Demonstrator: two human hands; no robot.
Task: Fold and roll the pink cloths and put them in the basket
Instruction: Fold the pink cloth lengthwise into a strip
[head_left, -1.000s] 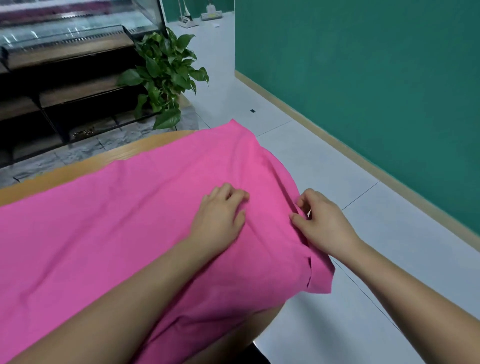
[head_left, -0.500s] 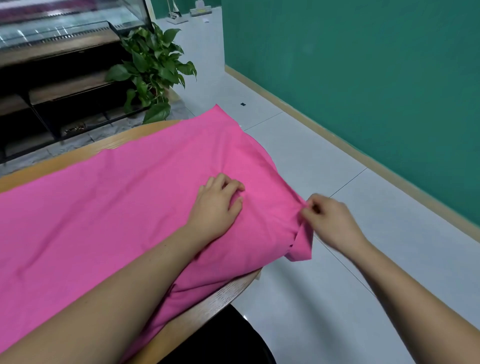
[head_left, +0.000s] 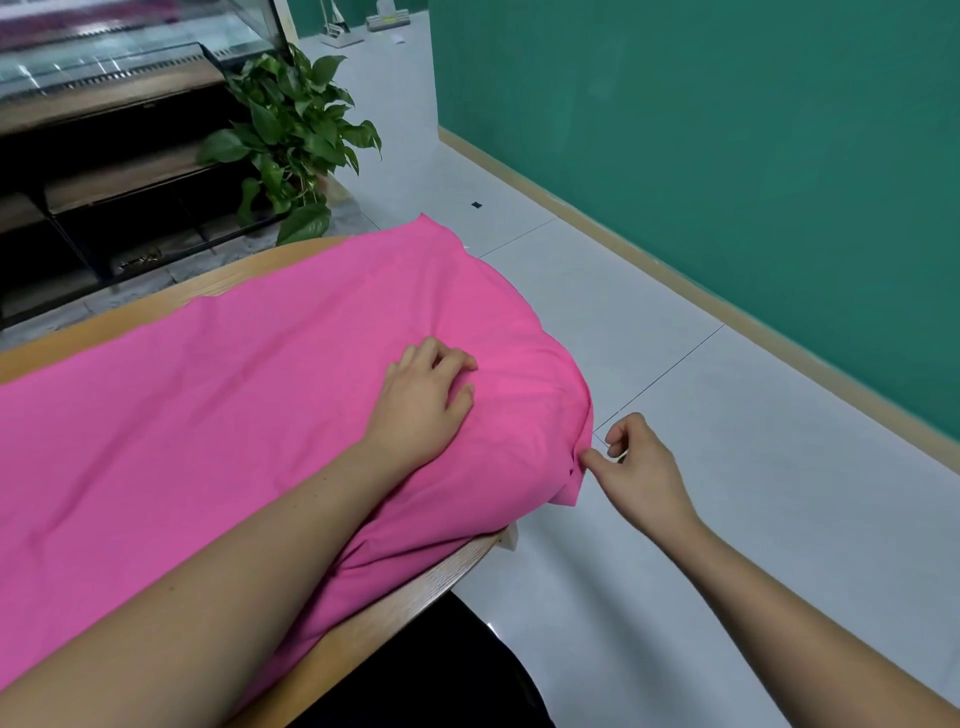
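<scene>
Teal-green wall (head_left: 727, 130) on the right, beige skirting (head_left: 649, 265), pale grey tiled floor (head_left: 753, 493). Leafy potted plant (head_left: 291, 130) beside dark glass-topped display counter (head_left: 104, 135). Wooden table (head_left: 426, 587) in the foreground.

- This looks like a shop or café front room rather than a home.
- A glass-fronted display case (head_left: 130, 57) with a metal grille stands at the far left, above dark wooden shelving (head_left: 119, 187).
- A leafy potted plant (head_left: 296, 135) sits on the floor beside that shelving.
- The floor (head_left: 675, 374) is laid with large pale grey tiles.
- A plain teal wall (head_left: 727, 156) runs along it, with a light wooden skirting board (head_left: 670, 270).
- The nearest piece of furniture is a rounded wooden counter (head_left: 415, 597).
</scene>
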